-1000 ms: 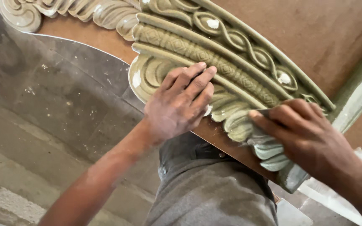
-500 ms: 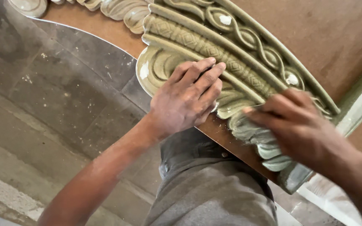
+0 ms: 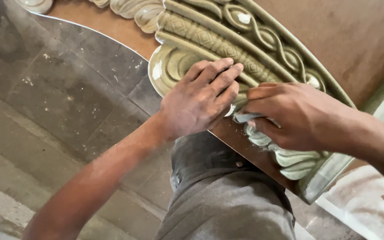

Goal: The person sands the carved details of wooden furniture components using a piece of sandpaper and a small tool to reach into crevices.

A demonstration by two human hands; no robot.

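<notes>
Concrete floor (image 3: 45, 111): open and bare to the left, below the panel's curved edge. One brown board (image 3: 356, 35) carries one green carved molding (image 3: 210, 40) (leaf scrolls, a rope band, an interlaced band), which runs from top centre to lower right and ends near the board's corner. Two hands work at its lower leaf edge, just beside each other. Left hand (image 3: 201, 104): grip apart, fingers flat on the carving. Right hand (image 3: 294, 115): grip clamped on one small grey pad (image 3: 245, 118), pressed against the leaves. Grey trousers (image 3: 227, 200) below.
</notes>
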